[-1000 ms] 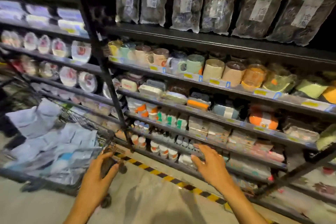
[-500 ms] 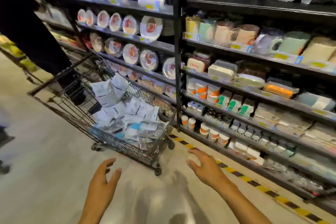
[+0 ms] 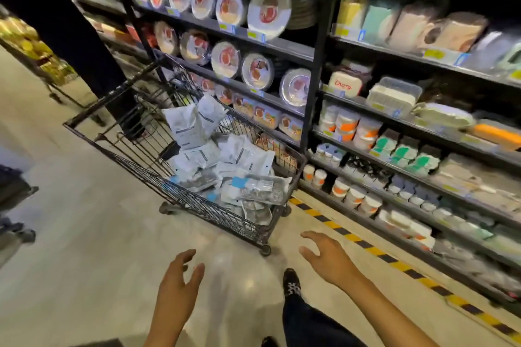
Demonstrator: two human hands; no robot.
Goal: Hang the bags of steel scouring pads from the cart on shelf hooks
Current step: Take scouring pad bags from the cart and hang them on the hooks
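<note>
We see the bags [image 3: 225, 166] heaped in the cart [image 3: 203, 205], white and clear packs piled toward its near end, a few leaning upright behind. The cart stands on the floor [image 3: 84, 248] just beside the shelves [image 3: 317, 65]. Our left hand [image 3: 176, 282] hangs short of the cart, fingers loosely spread, holding nothing. Our right hand [image 3: 324, 256] is empty too, fingers spread and slightly bent, near the striped tape [image 3: 366, 245]. A shoe [image 3: 291, 282] shows between our arms. Wrapped plates [image 3: 225, 56] stand on the shelves behind the cart.
</note>
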